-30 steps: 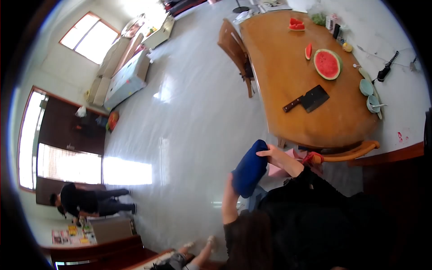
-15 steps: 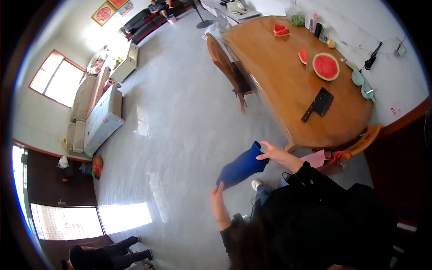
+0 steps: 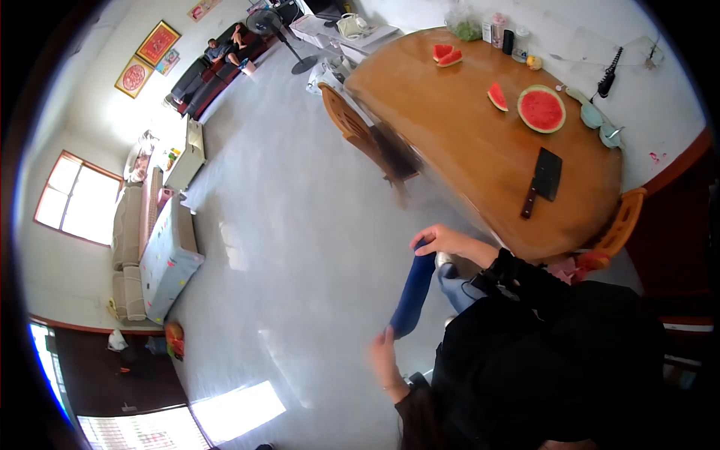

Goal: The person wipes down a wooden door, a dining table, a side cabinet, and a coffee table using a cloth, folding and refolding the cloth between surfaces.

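Observation:
A dark blue cloth tube [image 3: 414,292], which looks like an oversleeve, stretches between my two hands above the floor. My right hand [image 3: 442,240] pinches its upper end, near the table's front edge. At the lower end, my left hand [image 3: 385,361] grips the cloth with its fingertips; this hand is slightly blurred. The tube hangs narrow and slanted, and its openings cannot be made out.
On the wooden table [image 3: 450,112] lie a cleaver [image 3: 546,176], a cut watermelon half [image 3: 541,109] and several watermelon slices [image 3: 497,97]. Wooden chairs [image 3: 352,124] stand beside it. A person [image 3: 217,51] sits on the far sofa, near a standing fan [image 3: 264,22].
The blue oversleeve has gone from wide and spread to narrow, and it now slants more steeply. My view has shifted, and the person at the lower left is almost out of sight.

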`<state>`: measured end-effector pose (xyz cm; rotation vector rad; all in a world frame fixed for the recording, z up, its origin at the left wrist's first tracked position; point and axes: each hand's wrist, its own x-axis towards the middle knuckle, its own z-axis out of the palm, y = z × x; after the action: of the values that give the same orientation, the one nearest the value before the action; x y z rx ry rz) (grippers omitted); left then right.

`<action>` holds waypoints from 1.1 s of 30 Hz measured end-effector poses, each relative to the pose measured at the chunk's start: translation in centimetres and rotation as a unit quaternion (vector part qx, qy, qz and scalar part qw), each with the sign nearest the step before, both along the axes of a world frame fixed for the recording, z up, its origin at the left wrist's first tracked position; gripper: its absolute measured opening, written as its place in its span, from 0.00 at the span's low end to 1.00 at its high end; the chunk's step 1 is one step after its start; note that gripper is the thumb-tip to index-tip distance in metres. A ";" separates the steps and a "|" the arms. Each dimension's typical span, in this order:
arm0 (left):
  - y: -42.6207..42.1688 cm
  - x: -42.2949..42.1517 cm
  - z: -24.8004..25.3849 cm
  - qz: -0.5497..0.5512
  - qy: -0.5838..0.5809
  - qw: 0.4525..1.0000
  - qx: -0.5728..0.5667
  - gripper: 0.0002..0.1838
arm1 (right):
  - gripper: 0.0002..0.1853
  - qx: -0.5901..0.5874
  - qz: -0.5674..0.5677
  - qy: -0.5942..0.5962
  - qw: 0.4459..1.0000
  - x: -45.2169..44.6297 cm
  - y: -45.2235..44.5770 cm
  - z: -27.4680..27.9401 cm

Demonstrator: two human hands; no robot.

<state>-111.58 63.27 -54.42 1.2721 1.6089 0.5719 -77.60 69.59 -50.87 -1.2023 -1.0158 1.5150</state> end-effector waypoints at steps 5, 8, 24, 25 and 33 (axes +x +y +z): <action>7.9 5.5 1.7 0.046 -0.127 0.991 0.006 0.19 | 0.14 0.053 -0.007 -0.005 0.999 5.2 8.5 0.2; 13.5 8.8 3.4 -0.028 -0.129 0.991 -0.001 0.18 | 0.15 0.092 -0.034 -0.076 0.992 8.9 12.1 1.1; 36.6 33.4 2.5 -0.562 -0.087 0.821 -0.052 0.17 | 0.13 -0.062 -0.436 -0.118 0.890 21.7 1.9 2.0; 37.4 34.6 1.9 -0.578 -0.090 0.809 -0.059 0.17 | 0.13 -0.079 -0.468 -0.123 0.872 21.3 1.5 2.5; 43.0 47.7 -2.0 -0.706 -0.075 0.704 -0.006 0.19 | 0.20 -0.049 -0.691 -0.144 0.707 19.8 1.8 -3.1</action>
<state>-63.87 106.29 -56.39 1.9196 0.1448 -0.3334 -57.85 71.40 -53.96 -1.6729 0.0228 0.1511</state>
